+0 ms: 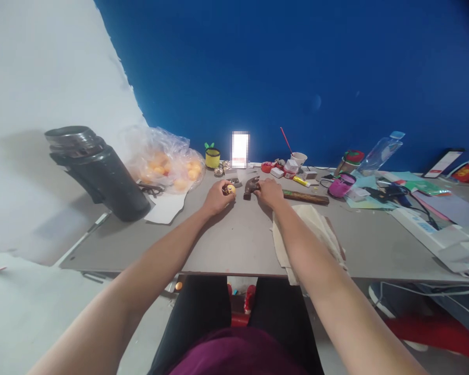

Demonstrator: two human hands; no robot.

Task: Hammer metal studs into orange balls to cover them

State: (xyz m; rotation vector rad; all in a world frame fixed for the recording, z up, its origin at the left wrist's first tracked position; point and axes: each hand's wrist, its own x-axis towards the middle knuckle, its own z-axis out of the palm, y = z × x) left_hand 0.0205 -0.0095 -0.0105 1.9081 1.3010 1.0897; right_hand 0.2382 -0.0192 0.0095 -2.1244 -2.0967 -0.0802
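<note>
A stretch of grey tabletop [234, 237] runs between my forearms to the front edge just above my lap, while the blue wall [219, 78] closes off the far side. To the left, a dark flask [105, 179] and a clear plastic bag [174, 166] of orange balls bound the space; to the right, a pale cloth [320, 217] lies partly under my forearm, its near end hanging over the front edge.

My left hand [217, 198] is curled, thumb and fingers together around a small round object [230, 190], near the middle of the tabletop. My right hand [271, 192] is closed over the hammer [307, 197], gripping it just behind the head; how tightly, I cannot tell.

The round object shows a pale yellow face with dark spots, the rest hidden by my fingers. The hammer lies across the tabletop, its dark, worn metal head toward my left hand and its brown wooden handle, streaked with green, pointing right. A small metal piece [235, 182] rests just beyond the round object, and a yellow tube [300, 181] lies beyond the handle.
</note>
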